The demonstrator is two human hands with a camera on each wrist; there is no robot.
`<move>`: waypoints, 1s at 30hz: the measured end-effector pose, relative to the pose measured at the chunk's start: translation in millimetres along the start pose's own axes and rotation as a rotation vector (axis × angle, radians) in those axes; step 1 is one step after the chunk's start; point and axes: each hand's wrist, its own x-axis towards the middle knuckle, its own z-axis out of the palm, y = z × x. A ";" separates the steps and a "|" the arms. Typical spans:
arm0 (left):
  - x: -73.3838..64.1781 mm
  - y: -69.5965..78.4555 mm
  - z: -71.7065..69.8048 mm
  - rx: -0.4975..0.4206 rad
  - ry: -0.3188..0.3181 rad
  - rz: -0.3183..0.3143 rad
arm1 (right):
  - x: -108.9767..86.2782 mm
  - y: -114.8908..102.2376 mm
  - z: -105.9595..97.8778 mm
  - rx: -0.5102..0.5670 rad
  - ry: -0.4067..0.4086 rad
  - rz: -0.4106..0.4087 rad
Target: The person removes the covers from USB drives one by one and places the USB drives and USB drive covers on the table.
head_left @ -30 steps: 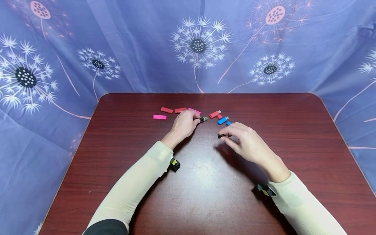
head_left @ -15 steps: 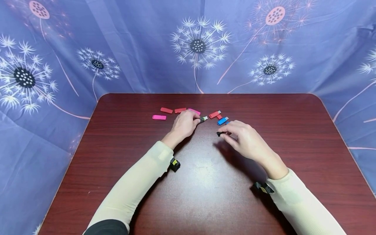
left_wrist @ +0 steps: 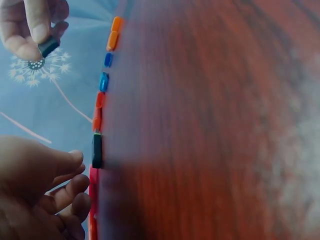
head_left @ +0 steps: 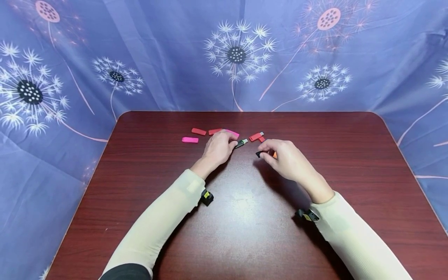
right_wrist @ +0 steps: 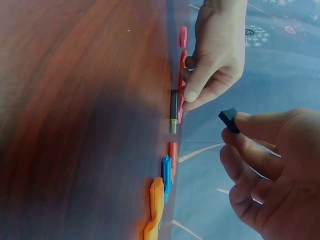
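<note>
A black USB stick (head_left: 241, 143) with green trim and a bare metal plug lies on the table at the end of the row. My left hand (head_left: 218, 147) is beside it, thumb and fingers loosely bent; the left wrist view shows a small gap between the thumb tip and the stick (left_wrist: 96, 151). My right hand (head_left: 287, 160) pinches a small black cap (right_wrist: 229, 120) between thumb and index finger, raised above the table to the right of the stick. The cap's far end is hidden by the fingers.
A red USB stick (head_left: 255, 137) and its cap lie beyond the right hand; blue (right_wrist: 166, 175) and orange (right_wrist: 157, 197) sticks sit farther along. Left of them are pink (head_left: 190, 140) and red (head_left: 198, 132) caps. A patterned curtain (head_left: 182, 58) stands behind the table.
My right hand has moved left and away from me with the cap, now covering the blue stick in the head view. The left hand has drawn slightly back from the black stick.
</note>
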 end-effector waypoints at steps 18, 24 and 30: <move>-25.4 -4.1 -26.4 0.012 0.122 0.099 | 28.6 5.2 8.4 -0.055 -0.012 0.070; -35.0 -6.8 -34.3 0.028 0.161 0.128 | 36.6 10.7 13.3 -0.064 -0.031 0.100; -45.9 -10.2 -42.5 0.021 0.196 0.155 | 43.1 10.9 16.9 -0.072 -0.069 0.130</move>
